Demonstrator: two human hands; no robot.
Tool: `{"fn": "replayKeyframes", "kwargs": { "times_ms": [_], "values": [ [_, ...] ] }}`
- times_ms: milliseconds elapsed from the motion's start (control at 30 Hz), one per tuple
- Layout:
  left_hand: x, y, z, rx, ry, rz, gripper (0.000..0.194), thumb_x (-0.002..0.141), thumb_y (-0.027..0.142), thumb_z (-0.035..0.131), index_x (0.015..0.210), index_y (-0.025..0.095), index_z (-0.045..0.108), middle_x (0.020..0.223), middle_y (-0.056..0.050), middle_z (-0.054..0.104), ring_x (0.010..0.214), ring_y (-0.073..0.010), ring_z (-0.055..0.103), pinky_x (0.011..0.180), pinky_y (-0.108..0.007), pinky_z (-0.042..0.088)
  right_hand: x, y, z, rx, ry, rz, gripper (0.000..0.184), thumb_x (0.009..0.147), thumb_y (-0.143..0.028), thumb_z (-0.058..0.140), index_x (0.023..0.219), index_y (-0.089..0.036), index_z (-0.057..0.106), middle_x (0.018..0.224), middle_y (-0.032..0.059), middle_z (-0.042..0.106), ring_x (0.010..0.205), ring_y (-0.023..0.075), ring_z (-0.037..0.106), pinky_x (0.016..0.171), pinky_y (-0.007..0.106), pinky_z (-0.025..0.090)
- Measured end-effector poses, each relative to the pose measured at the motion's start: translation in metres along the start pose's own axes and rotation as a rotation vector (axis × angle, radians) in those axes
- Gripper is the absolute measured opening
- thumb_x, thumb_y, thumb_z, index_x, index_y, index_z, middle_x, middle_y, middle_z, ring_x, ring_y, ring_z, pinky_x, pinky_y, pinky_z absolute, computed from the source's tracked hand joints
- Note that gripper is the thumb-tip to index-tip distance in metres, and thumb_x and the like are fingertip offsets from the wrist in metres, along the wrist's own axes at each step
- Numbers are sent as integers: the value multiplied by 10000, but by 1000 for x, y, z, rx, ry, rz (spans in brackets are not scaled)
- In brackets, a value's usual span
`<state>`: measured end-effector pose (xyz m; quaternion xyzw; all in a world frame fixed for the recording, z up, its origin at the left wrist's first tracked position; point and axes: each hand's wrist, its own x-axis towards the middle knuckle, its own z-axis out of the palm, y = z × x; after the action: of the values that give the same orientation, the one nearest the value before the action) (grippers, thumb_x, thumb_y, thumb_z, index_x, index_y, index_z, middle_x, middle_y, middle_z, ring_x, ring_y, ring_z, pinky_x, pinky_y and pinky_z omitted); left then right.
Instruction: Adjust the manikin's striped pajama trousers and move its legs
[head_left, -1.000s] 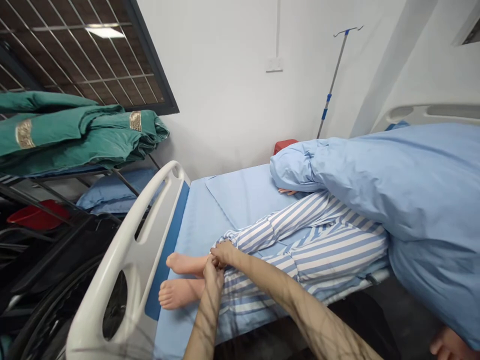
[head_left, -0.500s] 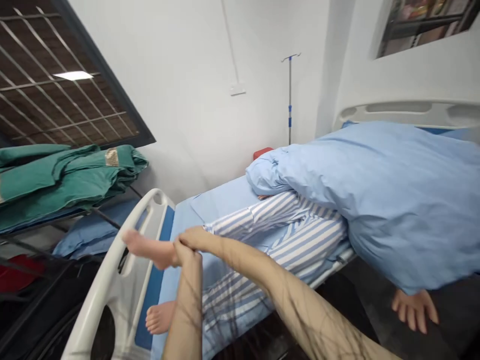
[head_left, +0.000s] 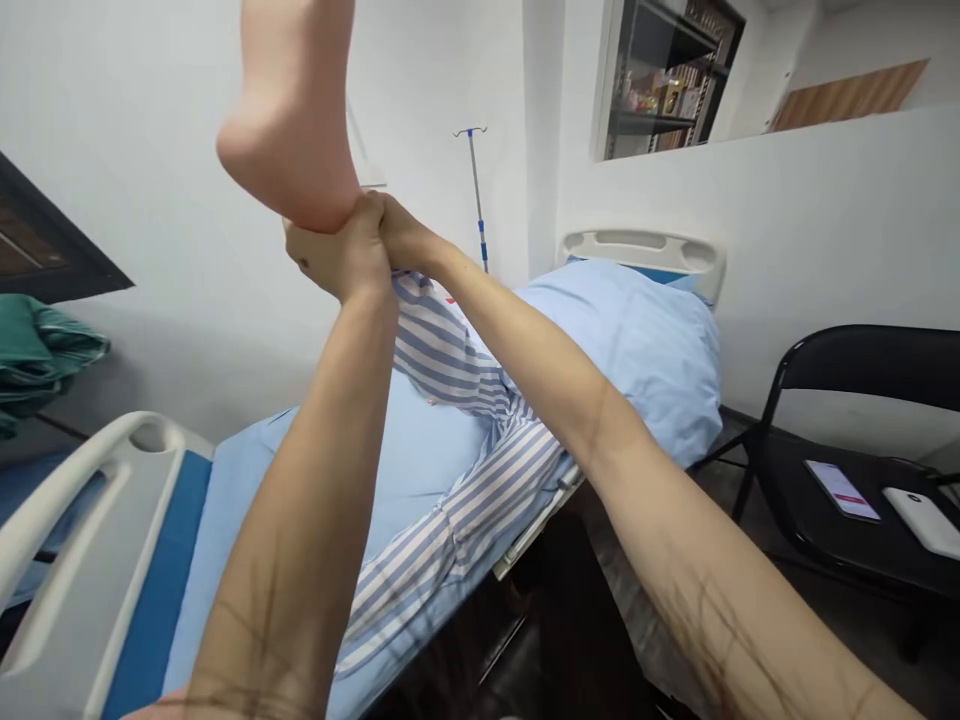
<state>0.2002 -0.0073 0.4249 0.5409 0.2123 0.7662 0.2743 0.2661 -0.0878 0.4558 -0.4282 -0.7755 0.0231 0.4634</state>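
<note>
A bare foot (head_left: 289, 120), smooth and pink like a mannequin's, is held high above the bed, heel to the left and toes cut off by the top edge. My left hand (head_left: 334, 250) is closed around its ankle from below. Against it, my right hand (head_left: 397, 235) is closed at the same ankle, its fingers partly hidden. The raised leg wears a striped trouser leg (head_left: 442, 345), bent up from the mattress. Its other striped trouser leg (head_left: 480, 500) lies flat along the bed's near side; that foot is mostly hidden behind my left forearm.
A light blue quilt (head_left: 622, 320) covers the upper body. The white footboard (head_left: 142, 480) stands at left, the headboard (head_left: 652, 245) at the far end. An IV pole (head_left: 478, 190) rises behind the bed. On the right, a black chair (head_left: 795, 470) bears two phones (head_left: 844, 490).
Both my hands have lifted the foot from near the footboard to high above the mattress, and its leg has bent upward. The view has swung right, bringing in the chair.
</note>
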Motion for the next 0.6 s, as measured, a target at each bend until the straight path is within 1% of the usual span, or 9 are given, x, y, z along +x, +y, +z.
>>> {"fn": "replayKeyframes", "kwargs": {
  "times_ms": [67,167,200,300,333,367,433,533,600],
  "values": [
    [-10,10,-12,-4,5,-4,498,774,249,705,1130,35,430,1209,-141,557,1166,-304,630,987,-559,519,1,-2,10,-16,-5,-23,491,821,-204,379,369,-14,357,863,-10,712,1080,93,565,779,118,392],
    [-30,22,-61,4,136,-61,457,704,194,753,1049,23,506,1131,-128,620,1083,-257,661,953,-488,561,5,-11,56,-36,-66,-52,211,759,-119,535,604,5,606,991,12,734,1072,91,598,831,108,418],
    [-37,24,-83,4,214,-103,447,672,181,770,1018,31,529,1108,-120,636,1058,-240,665,950,-461,569,5,-15,77,-36,-113,-56,140,746,-99,570,716,5,658,998,26,740,1052,102,617,831,121,438],
    [-63,17,-164,-52,404,-289,414,618,168,767,965,76,561,1092,-87,657,1016,-184,668,949,-377,580,-7,-31,154,-3,-342,-92,226,757,-128,595,939,-34,692,932,50,755,936,157,671,754,173,495],
    [-73,10,-194,-80,416,-392,375,617,154,732,948,102,563,1052,-53,668,994,-157,672,952,-347,578,-16,-35,183,-4,-417,-107,248,757,-163,603,966,-53,677,937,59,755,900,171,679,731,189,506],
    [-86,3,-226,-90,373,-501,315,634,160,687,926,124,575,999,-22,678,987,-133,672,964,-315,568,-27,-39,212,-33,-465,-84,296,737,-210,636,1001,-78,655,959,71,755,881,192,686,714,213,517],
    [-116,-12,-287,-83,322,-678,242,623,168,638,862,180,598,895,24,691,1014,-129,677,965,-274,558,-57,-47,271,-100,-529,-50,418,710,-332,672,1075,-139,608,1021,86,750,899,245,697,700,278,538],
    [-177,-32,-362,21,480,-860,190,561,199,612,737,265,580,796,44,704,1154,-209,656,942,-364,578,-111,-55,348,-180,-683,-30,487,653,-409,711,1064,-176,592,1035,107,749,928,295,709,698,346,560],
    [-221,-42,-393,88,513,-958,142,552,270,590,687,304,561,810,43,718,1228,-224,619,946,-411,570,-148,-58,386,-220,-768,-34,506,628,-427,736,1049,-180,603,1032,115,753,925,306,715,730,384,567]
  ]
}}
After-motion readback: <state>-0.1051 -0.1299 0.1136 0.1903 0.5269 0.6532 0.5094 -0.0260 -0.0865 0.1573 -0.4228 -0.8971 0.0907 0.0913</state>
